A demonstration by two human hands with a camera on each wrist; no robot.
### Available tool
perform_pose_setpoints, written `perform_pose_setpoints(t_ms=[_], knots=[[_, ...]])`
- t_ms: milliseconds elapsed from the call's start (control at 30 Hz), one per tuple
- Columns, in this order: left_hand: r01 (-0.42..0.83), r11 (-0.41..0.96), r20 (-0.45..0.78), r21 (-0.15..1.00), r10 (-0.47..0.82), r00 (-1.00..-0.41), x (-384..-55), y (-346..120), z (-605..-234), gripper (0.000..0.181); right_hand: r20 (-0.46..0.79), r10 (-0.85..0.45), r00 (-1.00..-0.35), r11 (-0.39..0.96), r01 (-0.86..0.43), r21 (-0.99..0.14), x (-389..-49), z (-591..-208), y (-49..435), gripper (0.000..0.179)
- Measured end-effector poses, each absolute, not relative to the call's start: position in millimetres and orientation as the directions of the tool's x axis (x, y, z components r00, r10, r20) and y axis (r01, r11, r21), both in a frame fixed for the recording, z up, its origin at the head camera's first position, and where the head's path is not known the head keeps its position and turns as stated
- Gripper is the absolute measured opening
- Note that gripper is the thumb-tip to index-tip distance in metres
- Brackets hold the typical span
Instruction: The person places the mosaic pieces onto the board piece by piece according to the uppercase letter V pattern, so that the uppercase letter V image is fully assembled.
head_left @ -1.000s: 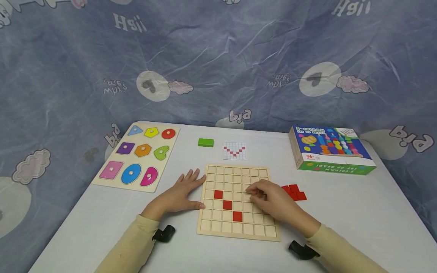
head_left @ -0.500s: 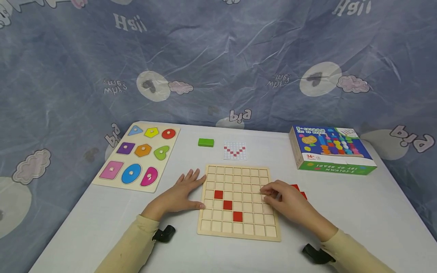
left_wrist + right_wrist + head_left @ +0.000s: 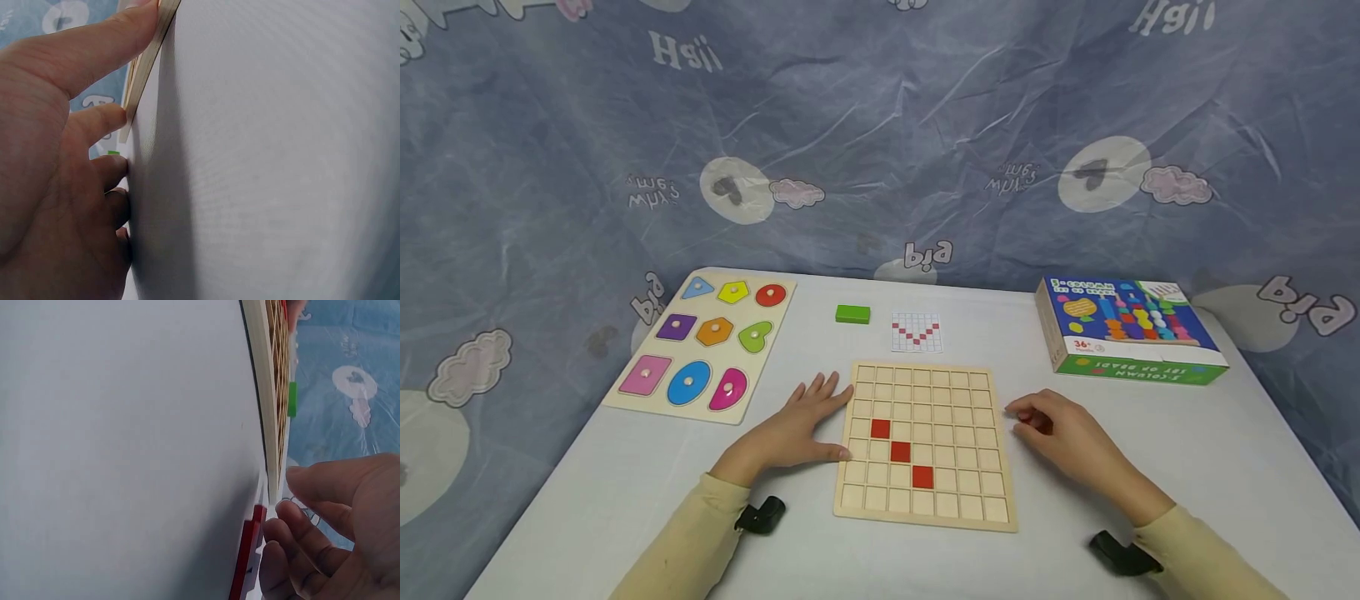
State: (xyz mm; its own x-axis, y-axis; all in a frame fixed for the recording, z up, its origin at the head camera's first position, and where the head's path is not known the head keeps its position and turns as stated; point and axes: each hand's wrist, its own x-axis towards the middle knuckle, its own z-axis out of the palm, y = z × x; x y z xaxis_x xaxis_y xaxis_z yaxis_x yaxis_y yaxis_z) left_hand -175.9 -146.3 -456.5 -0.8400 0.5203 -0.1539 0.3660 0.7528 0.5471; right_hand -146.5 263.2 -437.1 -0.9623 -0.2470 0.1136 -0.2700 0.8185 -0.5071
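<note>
A square wooden grid board lies on the table before me, with three red square tiles set along a diagonal in its cells. My left hand has its fingers spread, and thumb and index finger touch the board's left edge. Beyond the right edge, my right hand hovers with loosely bent fingers. Loose red tiles lie on the table just under its fingertips in the right wrist view; in the head view that hand hides them. Between its thumb and fingers there is a gap with nothing held.
Behind the board are a small pattern card showing a red V and a green block. A shape puzzle board lies at the left. At the back right stands a bead-set box. A printed cloth hangs behind the table.
My right hand has moved right, from over the board to above the loose red tiles, covering them. The left hand and the tiles in the board stay as they were.
</note>
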Motion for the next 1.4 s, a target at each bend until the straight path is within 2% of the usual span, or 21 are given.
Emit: perform_pose_setpoints(t_ms=[633, 1400], knots=[[0.361, 0.758, -0.156, 0.543, 0.513, -0.844, -177, -146, -460, 0.101, 0.081, -0.218, -0.973, 0.857, -0.231, -0.461, -153, -439, 277, 0.03], [0.36, 0.763, -0.164, 0.537, 0.513, -0.843, -176, -147, -458, 0.101, 0.076, -0.218, -0.973, 0.85, -0.227, -0.476, -156, -443, 270, 0.023]])
